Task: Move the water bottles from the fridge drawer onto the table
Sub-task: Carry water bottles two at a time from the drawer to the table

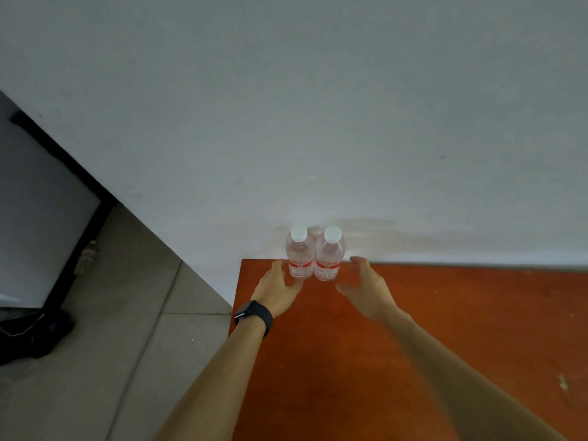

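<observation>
Placing step; left bottle [299, 259], right bottle [329, 259] on table [413, 329]; our left hand [276, 289] gripped the first; right hand [366, 289] spread, empty; next, we judged: release.

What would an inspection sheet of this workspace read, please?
Surface: orange table, set against the wall.
Job's things: left bottle and right bottle upright, side by side at the table's far left corner.
Clutter: nothing seen.
Grippers: left hand curled round the left bottle's base; right hand open, clear of the right bottle.
Cables: nothing seen.
Surroundings: white wall, tiled floor, dark object on it.
</observation>
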Demonstrator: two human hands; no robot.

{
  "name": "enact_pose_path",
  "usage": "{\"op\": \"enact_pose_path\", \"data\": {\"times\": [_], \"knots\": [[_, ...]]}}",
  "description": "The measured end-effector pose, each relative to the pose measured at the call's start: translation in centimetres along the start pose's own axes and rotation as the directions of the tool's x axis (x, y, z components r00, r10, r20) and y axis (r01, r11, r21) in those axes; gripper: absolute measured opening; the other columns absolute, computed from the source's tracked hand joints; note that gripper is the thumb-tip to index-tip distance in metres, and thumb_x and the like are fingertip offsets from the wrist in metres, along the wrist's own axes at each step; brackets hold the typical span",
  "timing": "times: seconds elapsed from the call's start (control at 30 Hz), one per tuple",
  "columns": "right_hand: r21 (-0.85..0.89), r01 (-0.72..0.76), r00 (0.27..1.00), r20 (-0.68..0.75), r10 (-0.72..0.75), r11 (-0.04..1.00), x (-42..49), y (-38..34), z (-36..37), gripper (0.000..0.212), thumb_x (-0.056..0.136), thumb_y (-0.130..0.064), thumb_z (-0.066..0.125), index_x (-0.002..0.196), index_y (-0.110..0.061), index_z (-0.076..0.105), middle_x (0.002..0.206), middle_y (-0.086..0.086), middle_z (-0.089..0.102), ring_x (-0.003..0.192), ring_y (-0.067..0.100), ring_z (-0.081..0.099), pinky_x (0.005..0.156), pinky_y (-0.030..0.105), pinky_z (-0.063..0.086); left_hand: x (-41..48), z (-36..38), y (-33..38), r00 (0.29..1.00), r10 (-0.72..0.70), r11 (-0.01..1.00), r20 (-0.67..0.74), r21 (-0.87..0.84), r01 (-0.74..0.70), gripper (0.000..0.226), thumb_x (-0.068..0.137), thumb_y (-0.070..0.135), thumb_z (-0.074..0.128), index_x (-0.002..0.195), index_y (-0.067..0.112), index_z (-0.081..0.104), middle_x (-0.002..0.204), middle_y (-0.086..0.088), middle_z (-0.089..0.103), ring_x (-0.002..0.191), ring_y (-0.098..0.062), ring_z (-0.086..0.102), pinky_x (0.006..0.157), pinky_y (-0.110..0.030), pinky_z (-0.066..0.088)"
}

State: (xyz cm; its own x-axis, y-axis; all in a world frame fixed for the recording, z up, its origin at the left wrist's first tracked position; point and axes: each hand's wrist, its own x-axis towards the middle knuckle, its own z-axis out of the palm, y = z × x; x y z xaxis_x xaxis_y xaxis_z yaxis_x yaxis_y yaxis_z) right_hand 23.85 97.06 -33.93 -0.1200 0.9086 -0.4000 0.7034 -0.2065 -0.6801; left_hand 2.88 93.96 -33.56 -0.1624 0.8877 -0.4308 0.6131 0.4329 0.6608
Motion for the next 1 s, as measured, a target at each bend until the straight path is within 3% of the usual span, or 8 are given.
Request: {"op": "enact_pose_path", "data": {"times": [0.07,0.13,0.2,0.27,0.33,0.5,0.7,1.0], "knots": [[-0.027,-0.014,1.000,0.024,0.015,1.000,-2.6,1.5,-0.5,0.064,0.095,-0.032,0.066,0.150,-0.024,0.035,0.147,0.000,0.050,0.072,0.003,0.063,0.059,0.019,0.052,-2.0,0.2,-0.3,0.999,0.007,0.995,0.038,0.103,-0.011,0.056,0.097,0.042,0.059,0.146,0.023,0.038,0.141,-0.004,0.054,0.113,-0.018,0.060,0.088,-0.031,0.051],[-0.043,-0.023,0.999,0.036,0.025,0.999,-5.8,3.2,-1.2,0.052,0.097,-0.033,0.061,0.145,-0.024,0.043,0.143,-0.004,0.051,0.045,-0.001,0.050,0.047,0.015,0.044,-4.1,0.9,-0.3,0.996,0.036,0.984,0.078,0.173,-0.049,0.053,0.099,0.041,0.057,0.146,0.025,0.039,0.139,-0.002,0.055,0.114,-0.017,0.060,0.087,-0.028,0.052],[-0.081,-0.011,1.000,0.026,0.013,0.997,-9.5,5.0,-2.1,0.043,0.098,-0.036,0.059,0.140,-0.027,0.050,0.140,-0.008,0.054,0.057,-0.006,0.056,0.057,0.011,0.044,-6.1,2.0,0.1,0.988,0.081,0.961,0.129,0.252,-0.111,0.052,0.100,0.041,0.056,0.146,0.025,0.039,0.140,-0.001,0.055,0.116,-0.017,0.060,0.087,-0.028,0.053],[-0.110,0.030,1.000,0.002,-0.029,0.993,-13.5,7.1,-3.1,0.040,0.098,-0.041,0.058,0.137,-0.030,0.053,0.138,-0.011,0.056,0.100,-0.005,0.060,0.085,0.014,0.045,-8.1,3.5,1.1,0.975,0.135,0.924,0.178,0.334,-0.189,0.050,0.100,0.042,0.054,0.146,0.026,0.040,0.142,-0.002,0.055,0.120,-0.019,0.059,0.090,-0.030,0.053],[-0.119,0.036,0.998,-0.045,-0.041,0.992,-17.4,9.8,-4.0,0.038,0.098,-0.044,0.058,0.134,-0.032,0.057,0.136,-0.015,0.057,0.125,0.006,0.053,0.102,0.025,0.043,-10.1,5.5,2.6,0.953,0.197,0.875,0.230,0.397,-0.277,0.049,0.100,0.043,0.053,0.145,0.027,0.041,0.142,-0.003,0.055,0.123,-0.022,0.057,0.095,-0.038,0.053],[-0.132,-0.071,0.976,-0.215,0.041,0.989,-27.8,17.6,-7.1,0.034,0.096,-0.043,0.060,0.129,-0.032,0.060,0.131,-0.014,0.061,0.129,0.012,0.053,0.107,0.032,0.044,-15.7,13.5,8.4,0.830,0.388,0.728,0.401,0.418,-0.543,0.045,0.101,0.040,0.050,0.144,0.027,0.045,0.142,-0.002,0.055,0.123,-0.021,0.056,0.095,-0.039,0.053],[-0.065,-0.340,0.825,-0.499,0.264,0.938,-43.4,26.2,-12.1,0.032,0.098,-0.045,0.055,0.129,-0.038,0.058,0.137,-0.011,0.057,0.140,0.019,0.041,0.114,0.039,0.036,-27.3,27.5,18.2,0.534,0.578,0.427,0.618,0.328,-0.842,0.038,0.103,0.039,0.046,0.139,0.027,0.050,0.136,0.000,0.058,0.121,-0.021,0.055,0.093,-0.037,0.051],[0.280,-0.550,0.352,-0.777,0.522,0.787,-75.8,38.2,-15.1,0.033,0.098,-0.049,0.054,0.128,-0.039,0.061,0.132,-0.014,0.059,0.131,0.013,0.047,0.106,0.029,0.039,-57.6,47.9,27.0,-0.035,0.589,-0.075,0.807,0.012,-0.997,0.039,0.099,0.041,0.051,0.137,0.031,0.052,0.130,0.001,0.061,0.116,-0.021,0.057,0.096,-0.036,0.047]]}}
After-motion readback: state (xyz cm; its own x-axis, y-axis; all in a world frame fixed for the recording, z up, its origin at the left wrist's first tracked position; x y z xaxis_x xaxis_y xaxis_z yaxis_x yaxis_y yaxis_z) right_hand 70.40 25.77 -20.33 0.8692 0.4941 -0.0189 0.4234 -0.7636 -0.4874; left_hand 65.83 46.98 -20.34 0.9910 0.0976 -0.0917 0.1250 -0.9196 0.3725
